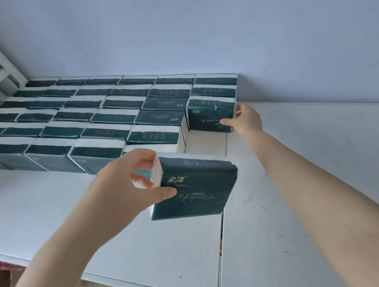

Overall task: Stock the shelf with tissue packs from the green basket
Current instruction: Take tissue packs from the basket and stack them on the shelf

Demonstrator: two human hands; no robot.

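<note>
**A:** What did each hand have hold of?

**B:** The left hand (127, 185) was curled round one end of a tissue pack (198, 187), thumb on the dark face and fingers behind. It held the pack in the air, clear of the shelf (303, 154). Farther out, the right hand (244, 118) pinched the right end of a standing pack (209, 115), thumb on its front and fingers round its side.

**A:** And how was that step best done?

**B:** By my judgement, the right hand should square the standing pack against the one behind it. The left should then bring its pack upright into the bare slot between the two hands. It wanted to sit flush with the column to its left, face forward. The wrap looked soft, so I'd release only once it stood by itself.

**A:** Counts?

**B:** Two hands, and one pack in the air. The column at the right hand was three deep. Left of it ran five more columns, each about six deep. The farthest ones were blurred, so I put the stocked packs (112, 118) at past thirty, with no exact figure. The green basket was out of view.
</note>
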